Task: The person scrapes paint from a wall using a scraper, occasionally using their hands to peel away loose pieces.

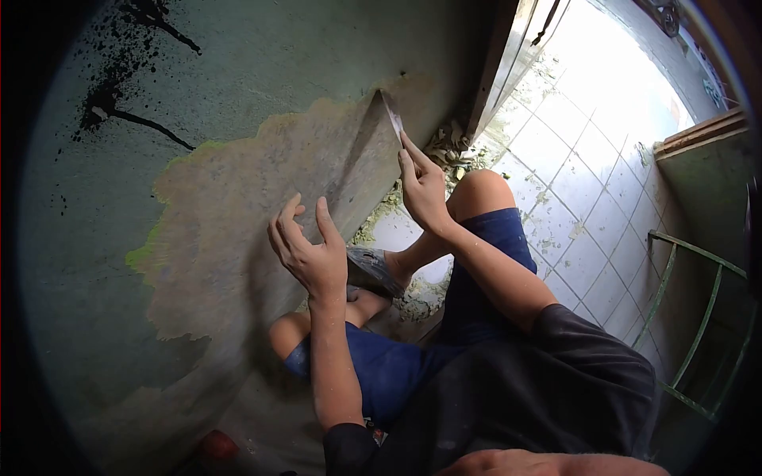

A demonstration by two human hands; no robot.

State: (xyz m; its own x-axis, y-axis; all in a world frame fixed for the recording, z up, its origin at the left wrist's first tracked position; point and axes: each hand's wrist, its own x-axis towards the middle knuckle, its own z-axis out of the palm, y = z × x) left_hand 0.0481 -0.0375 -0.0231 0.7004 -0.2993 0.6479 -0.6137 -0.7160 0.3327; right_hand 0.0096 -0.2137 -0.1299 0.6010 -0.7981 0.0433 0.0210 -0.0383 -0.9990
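My right hand [425, 190] grips a thin scraper [394, 119], its index finger stretched along it. The tip meets the wall near the upper right end of a bare, greyish-brown patch [238, 190], where green paint [230, 71] borders the scraped area. My left hand [308, 252] is raised in front of the patch with fingers apart and slightly curled, holding nothing. Its shadow falls on the wall's lower part.
Paint flakes [448, 163] lie along the wall's foot and over the white tiled floor [583, 170]. A door frame [496, 67] stands beyond the wall's end. A green metal frame [698, 333] is at right. My bent knees [484, 194] are close to the wall.
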